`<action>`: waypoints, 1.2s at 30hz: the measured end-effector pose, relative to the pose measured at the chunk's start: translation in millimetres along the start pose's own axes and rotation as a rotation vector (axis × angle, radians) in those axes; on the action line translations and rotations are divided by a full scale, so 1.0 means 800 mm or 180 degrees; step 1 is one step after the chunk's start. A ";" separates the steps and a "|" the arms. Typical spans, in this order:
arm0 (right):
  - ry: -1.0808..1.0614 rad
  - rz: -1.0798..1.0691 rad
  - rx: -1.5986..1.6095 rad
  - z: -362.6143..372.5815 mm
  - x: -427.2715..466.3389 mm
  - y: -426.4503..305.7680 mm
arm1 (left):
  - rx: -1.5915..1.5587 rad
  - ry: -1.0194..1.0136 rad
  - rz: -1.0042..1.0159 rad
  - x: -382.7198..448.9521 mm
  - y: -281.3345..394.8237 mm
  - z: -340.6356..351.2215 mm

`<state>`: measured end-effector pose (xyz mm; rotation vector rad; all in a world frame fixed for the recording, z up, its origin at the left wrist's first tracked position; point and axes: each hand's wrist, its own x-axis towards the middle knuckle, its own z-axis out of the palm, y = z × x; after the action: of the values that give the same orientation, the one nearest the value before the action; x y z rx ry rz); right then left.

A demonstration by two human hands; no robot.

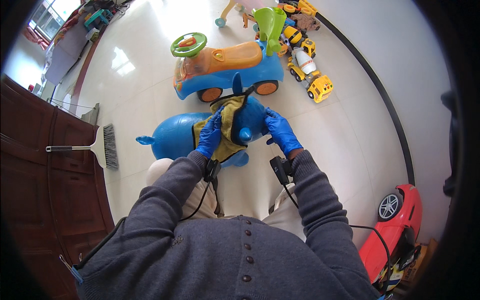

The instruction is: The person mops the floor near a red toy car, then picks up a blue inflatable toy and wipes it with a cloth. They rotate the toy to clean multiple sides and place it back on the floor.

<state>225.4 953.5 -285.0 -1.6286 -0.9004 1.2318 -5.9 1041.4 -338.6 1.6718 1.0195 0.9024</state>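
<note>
A blue inflatable hopper animal [180,135] stands on the floor before me, its tail to the left and its head to the right. Over its neck and upper body drapes a yellow-green microfiber cloth [228,120] with dark edging. My left hand [210,135], in a blue disposable glove, holds the cloth against the toy's neck. Gloved the same way, my right hand [279,129] grips the right end of the head; its fingertips are partly hidden behind it. One ear points up and another horn-like ear points toward me.
Just beyond stands a blue and orange ride-on car [228,69]. Toy trucks, including a cement mixer [309,73], line the right wall. A broom [101,147] lies by the brown wooden door [71,187] at left. A red toy car [390,232] is at lower right.
</note>
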 end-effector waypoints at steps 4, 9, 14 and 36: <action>0.0121 -0.0016 0.0008 0.005 0.004 0.001 | -0.0595 0.0044 -0.0067 -0.002 0.024 0.000; 0.0033 0.0083 0.0106 0.004 0.005 -0.002 | 0.0571 -0.0646 0.1765 0.011 0.100 0.015; -0.0133 0.0101 0.0162 0.000 0.006 0.000 | 0.2007 -0.1745 0.1966 0.077 0.152 0.026; 0.0084 0.0112 0.0329 0.018 -0.005 -0.003 | 0.0922 0.0941 -0.0098 0.003 -0.013 0.024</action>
<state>210.7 954.0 -283.5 -1.5808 -0.7820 1.2576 10.3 1039.4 -353.3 1.7863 1.4285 1.0408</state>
